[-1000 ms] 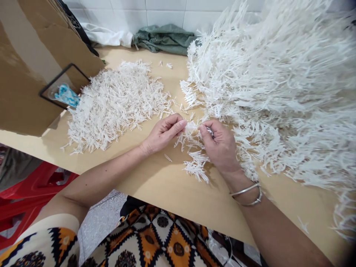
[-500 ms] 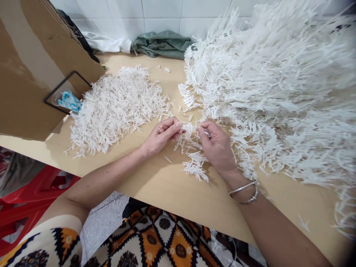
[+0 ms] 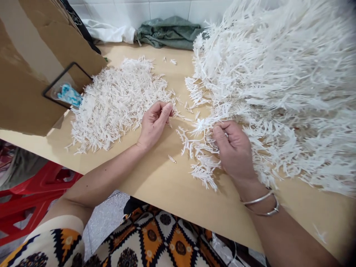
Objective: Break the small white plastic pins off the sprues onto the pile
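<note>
My left hand is closed in a pinch at the right edge of a heap of short white plastic-looking sprigs. Whatever its fingertips hold, if anything, is lost against the white pieces behind. My right hand pinches a white branching plastic-looking sprig, whose thin forked tips point left. Below and beside that hand, a loose white cluster lies on the tabletop. To the right spreads a large pile of longer white branching sprigs.
A cardboard box stands at the left, with a black wire frame and a clear cup with blue-and-white contents beside it. Green cloth and white cloth lie by the tiled wall. A red stool is below the table.
My hands have drawn apart: the left went up and left to the small heap, the right moved right with the sprig. The view has shifted slightly.
</note>
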